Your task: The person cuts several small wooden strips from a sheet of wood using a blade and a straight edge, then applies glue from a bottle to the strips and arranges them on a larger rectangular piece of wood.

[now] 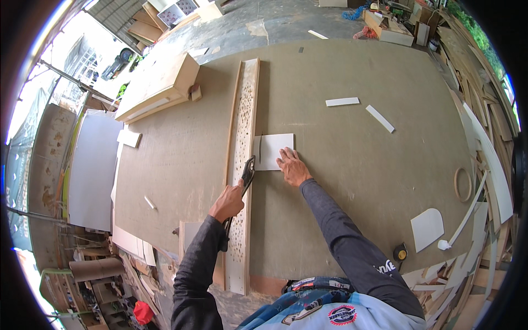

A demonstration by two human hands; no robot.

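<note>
My left hand (227, 203) is closed around a long black tool (248, 170) with a rounded head. Its exact kind I cannot make out. It lies over the right edge of a long, narrow board (240, 126) dotted with many holes, its head close to the corner of a white rectangular panel (272, 144). Fingers spread, my right hand (293, 166) presses down on the lower right part of that panel. The panel's left side meets the board's right edge. A thin, dark, curved strip (260, 149) shows on the panel near that side.
On the large brown worktable (341, 220) lie white strips (342, 102), a rounded white offcut (427, 229) and a tape measure (400, 251). A wooden box (159, 91) stands at the far left. Scrap wood (467, 71) is piled along the right side.
</note>
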